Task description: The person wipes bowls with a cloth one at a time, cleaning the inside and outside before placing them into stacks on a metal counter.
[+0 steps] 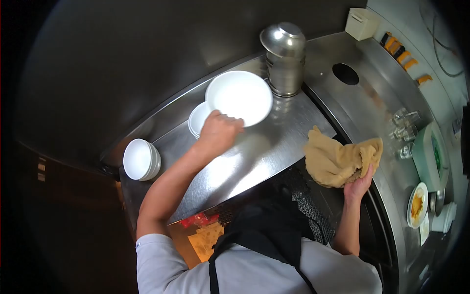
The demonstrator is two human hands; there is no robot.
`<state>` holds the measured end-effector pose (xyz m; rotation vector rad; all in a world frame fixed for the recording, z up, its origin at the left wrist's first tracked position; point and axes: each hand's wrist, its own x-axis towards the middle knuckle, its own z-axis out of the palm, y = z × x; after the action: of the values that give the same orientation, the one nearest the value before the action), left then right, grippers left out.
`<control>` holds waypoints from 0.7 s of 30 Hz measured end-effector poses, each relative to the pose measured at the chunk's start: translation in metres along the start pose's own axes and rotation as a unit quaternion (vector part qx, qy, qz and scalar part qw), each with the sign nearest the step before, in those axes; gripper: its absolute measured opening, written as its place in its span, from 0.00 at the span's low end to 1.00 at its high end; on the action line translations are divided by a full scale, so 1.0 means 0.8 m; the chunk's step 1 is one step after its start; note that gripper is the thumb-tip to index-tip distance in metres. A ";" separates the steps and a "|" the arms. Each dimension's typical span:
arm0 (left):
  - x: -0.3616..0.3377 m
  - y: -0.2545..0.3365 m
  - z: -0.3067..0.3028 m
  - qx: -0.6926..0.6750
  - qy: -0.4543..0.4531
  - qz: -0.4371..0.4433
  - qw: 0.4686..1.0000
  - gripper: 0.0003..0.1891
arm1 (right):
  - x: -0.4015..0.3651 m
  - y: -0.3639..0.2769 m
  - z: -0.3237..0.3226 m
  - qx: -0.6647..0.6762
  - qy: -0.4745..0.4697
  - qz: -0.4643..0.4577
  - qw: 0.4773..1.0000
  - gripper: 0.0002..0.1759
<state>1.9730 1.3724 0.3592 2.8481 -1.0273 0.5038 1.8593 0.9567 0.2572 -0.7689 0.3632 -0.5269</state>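
My left hand [220,132] is closed on the near rim of a large white bowl [240,95], over the steel counter. Smaller stacked white bowls [197,118] show partly from behind it, to the left. In my right hand [360,185], a crumpled tan cloth [338,159] is gripped at its lower right part and spreads out past the fingers. Farther left on the counter stands another stack of white bowls [142,160]. Behind the large bowl, to its right, rises a stack of metal bowls [285,56].
The steel counter [274,142] curves round to a side surface with a round hole [345,73]. At right are several glasses [405,131], a pale green tub [427,159] and a plate with food remains [413,215]. A cream box [361,24] and orange-handled tools [394,46] line the back right.
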 end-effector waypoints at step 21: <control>0.430 0.353 0.242 -0.720 -0.152 -0.063 0.675 0.15 | -0.137 -0.126 -0.204 -0.015 0.271 -0.252 0.929 0.27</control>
<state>2.0970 0.9104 0.2773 1.4657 -0.6608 -0.6201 1.6584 0.8677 0.2358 -0.7371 0.6912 -1.2326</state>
